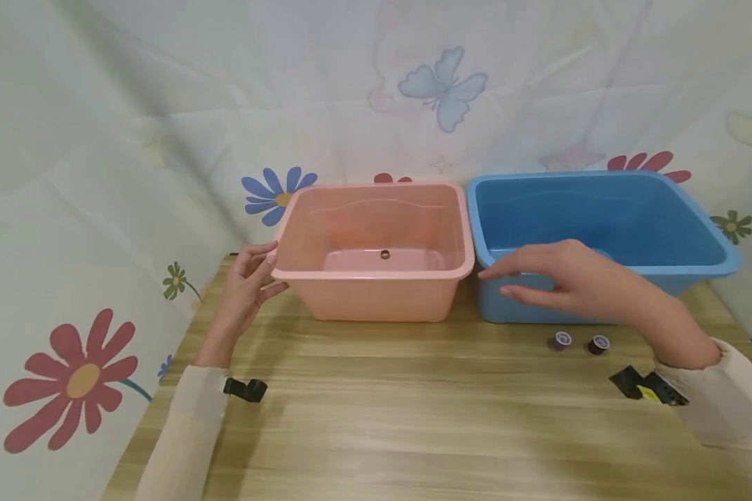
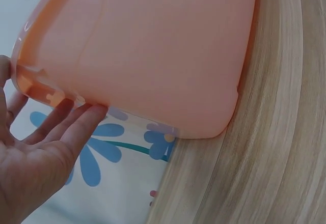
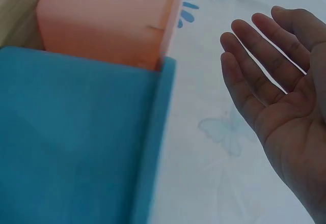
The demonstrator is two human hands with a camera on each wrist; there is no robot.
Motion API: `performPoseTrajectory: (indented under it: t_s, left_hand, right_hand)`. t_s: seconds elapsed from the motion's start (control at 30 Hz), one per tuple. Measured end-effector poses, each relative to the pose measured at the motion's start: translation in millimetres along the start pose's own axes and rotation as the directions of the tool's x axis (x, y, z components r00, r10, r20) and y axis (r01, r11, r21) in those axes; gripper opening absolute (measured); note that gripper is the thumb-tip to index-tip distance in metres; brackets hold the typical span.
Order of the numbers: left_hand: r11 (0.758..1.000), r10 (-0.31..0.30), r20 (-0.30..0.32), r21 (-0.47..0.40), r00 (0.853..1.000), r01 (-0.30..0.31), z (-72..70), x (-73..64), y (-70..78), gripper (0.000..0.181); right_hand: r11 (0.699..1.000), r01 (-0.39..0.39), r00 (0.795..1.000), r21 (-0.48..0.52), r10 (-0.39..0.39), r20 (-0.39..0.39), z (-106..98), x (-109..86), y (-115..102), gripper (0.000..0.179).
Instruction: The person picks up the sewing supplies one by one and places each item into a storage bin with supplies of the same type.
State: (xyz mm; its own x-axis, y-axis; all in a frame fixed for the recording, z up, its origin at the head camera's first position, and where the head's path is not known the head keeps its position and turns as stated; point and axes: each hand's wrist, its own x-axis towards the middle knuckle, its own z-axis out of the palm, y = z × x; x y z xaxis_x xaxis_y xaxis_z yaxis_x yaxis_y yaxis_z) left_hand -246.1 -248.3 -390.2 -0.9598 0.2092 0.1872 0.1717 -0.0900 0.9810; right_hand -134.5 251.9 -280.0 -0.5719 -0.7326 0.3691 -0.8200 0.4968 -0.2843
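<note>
At the left end of the pink plastic tub, my left hand holds the rim. The left wrist view shows its fingertips under the rim's outer side, with another digit at the rim's upper edge. A small dark ring-like thing lies on the tub's floor. My right hand hovers in front of the blue plastic tub, overlapping its front rim in the head view. Its fingers are loosely extended and hold nothing; in the right wrist view the palm faces the camera.
Two small round capped pieces, one pale purple and one black, stand on the wooden table before the blue tub. The tubs stand side by side against a patterned cloth. Something pale inside the blue tub is mostly hidden.
</note>
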Motion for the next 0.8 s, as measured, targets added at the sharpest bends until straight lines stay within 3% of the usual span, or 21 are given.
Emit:
performPoseTrajectory:
  t_s: [0.13,0.3,0.43,0.6,0.7,0.8]
  left_hand:
    - [1.0,-0.003,-0.018,-0.002,1.0,0.003,-1.0,-4.1,1.7,0.041]
    - [1.0,0.007,-0.031,0.007,0.999,-0.007,-2.1,-7.3,4.8,0.04]
    - [1.0,0.004,-0.037,0.026,0.999,-0.003,-3.9,-8.8,5.5,0.04]
    - [0.999,-0.023,-0.02,0.023,1.0,0.024,-2.4,-5.6,1.9,0.039]
    - [1.0,-0.024,-0.019,0.017,1.0,0.024,-0.4,-2.4,0.5,0.039]
    - [1.0,-0.019,-0.028,0.02,0.999,0.019,-0.3,-1.9,0.5,0.039]
  right_hand:
    - [1.0,-0.016,0.999,-0.002,0.016,-0.047,14,-24.4,5,0.04]
    - [0.983,-0.185,0.98,-0.015,0.183,-0.072,30,-52.8,12,0.037]
    - [0.937,-0.346,0.935,-0.056,0.339,-0.104,44,-77.5,21,0.036]
    - [0.889,-0.445,0.889,-0.108,0.423,-0.176,56,-116.4,38,0.035]
    - [0.841,-0.528,0.842,-0.12,0.5,-0.202,59,-140.9,49,0.032]
    - [0.79,-0.603,0.795,-0.112,0.582,-0.17,62,-160.1,59,0.031]
